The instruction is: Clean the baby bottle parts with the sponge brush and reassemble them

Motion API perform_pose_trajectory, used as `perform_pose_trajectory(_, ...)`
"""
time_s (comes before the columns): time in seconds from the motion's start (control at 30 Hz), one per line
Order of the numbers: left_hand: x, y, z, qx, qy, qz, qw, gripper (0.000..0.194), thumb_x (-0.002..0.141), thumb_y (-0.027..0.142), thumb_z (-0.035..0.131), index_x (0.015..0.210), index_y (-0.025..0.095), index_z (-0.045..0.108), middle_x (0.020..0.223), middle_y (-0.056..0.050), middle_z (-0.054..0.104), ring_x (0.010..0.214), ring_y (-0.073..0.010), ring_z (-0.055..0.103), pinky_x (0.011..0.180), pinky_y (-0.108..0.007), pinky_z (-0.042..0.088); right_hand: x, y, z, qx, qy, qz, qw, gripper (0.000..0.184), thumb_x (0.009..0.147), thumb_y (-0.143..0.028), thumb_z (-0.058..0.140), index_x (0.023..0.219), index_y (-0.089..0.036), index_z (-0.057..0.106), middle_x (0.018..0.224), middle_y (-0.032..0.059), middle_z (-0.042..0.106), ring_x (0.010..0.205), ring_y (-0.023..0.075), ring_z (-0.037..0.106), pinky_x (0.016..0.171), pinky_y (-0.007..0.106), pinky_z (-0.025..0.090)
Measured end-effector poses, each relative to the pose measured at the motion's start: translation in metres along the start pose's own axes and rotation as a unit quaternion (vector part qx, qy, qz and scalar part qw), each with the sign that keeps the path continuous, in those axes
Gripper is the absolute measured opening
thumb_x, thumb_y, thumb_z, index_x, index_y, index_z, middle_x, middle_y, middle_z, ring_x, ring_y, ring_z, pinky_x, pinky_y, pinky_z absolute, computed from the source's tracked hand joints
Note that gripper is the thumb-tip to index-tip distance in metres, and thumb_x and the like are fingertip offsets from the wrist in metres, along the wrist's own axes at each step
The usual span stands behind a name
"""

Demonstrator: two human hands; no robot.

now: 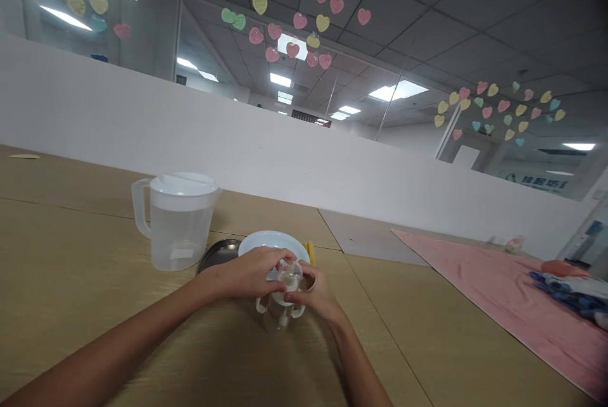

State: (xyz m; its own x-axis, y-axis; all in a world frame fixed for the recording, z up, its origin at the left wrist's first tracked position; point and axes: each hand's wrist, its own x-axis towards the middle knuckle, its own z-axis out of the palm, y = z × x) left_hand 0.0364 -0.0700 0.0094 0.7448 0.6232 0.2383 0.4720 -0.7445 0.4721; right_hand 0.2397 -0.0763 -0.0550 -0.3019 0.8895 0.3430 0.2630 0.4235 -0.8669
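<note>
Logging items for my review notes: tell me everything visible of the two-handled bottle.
The bottle looks like clear plastic, with two white handles on opposite sides, a white collar and a clear domed top. Something pale shows inside, too blurred to identify. It appears roughly upright, nearer the camera than the white dish. The left hand and right hand both have fingers on its upper part. Whether its base touches the table is unclear.
</note>
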Motion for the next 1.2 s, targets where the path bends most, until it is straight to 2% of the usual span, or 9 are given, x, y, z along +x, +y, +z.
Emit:
perform_pose_trajectory(0.43,0.000,-0.002,-0.001,-0.004,-0.002,0.000,1.000,0.046,0.078,0.039,0.057,0.120,0.022,0.050,0.113,-0.006,0.062,0.098,-0.0228,0.059,0.083,-0.032,0.045,0.000,-0.002,-0.001,0.001,-0.012,-0.005,1.000,0.046,0.056,-0.036,0.081,0.099,-0.023,0.071,0.096,0.0024,0.064,0.096,0.0226,0.055,0.089,0.036,0.041)
perform_pose_trajectory(0.73,-0.001,0.005,-0.001,0.009,-0.001,0.003,1.000,0.037,0.075,0.036,0.061,0.109,0.023,0.051,0.106,-0.004,0.063,0.097,-0.0232,0.058,0.076,-0.029,0.043,0.000,-0.007,0.000,-0.019,-0.008,0.002,1.000,0.041,0.054,-0.038,0.081,0.091,-0.022,0.072,0.091,0.0025,0.063,0.091,0.0219,0.056,0.085,0.036,0.043)
perform_pose_trajectory(0.93,0.000,0.006,0.001,0.034,0.014,0.019,0.999,0.032,0.075,0.031,0.060,0.105,0.022,0.052,0.100,-0.003,0.063,0.092,-0.0224,0.058,0.072,-0.027,0.041,-0.001,-0.009,0.001,-0.014,-0.008,0.002,1.000,0.038,0.056,-0.036,0.081,0.089,-0.022,0.071,0.096,0.0025,0.063,0.091,0.0211,0.056,0.086,0.034,0.042)
perform_pose_trajectory(1.2,-0.001,0.010,-0.004,0.015,-0.005,0.023,1.000,0.029,0.077,0.035,0.058,0.103,0.022,0.053,0.097,-0.002,0.063,0.090,-0.0216,0.058,0.072,-0.027,0.042,-0.001,-0.009,0.000,-0.011,-0.015,0.005,1.000,0.039,0.056,-0.037,0.081,0.091,-0.022,0.072,0.095,0.0031,0.064,0.095,0.0231,0.056,0.088,0.036,0.042)
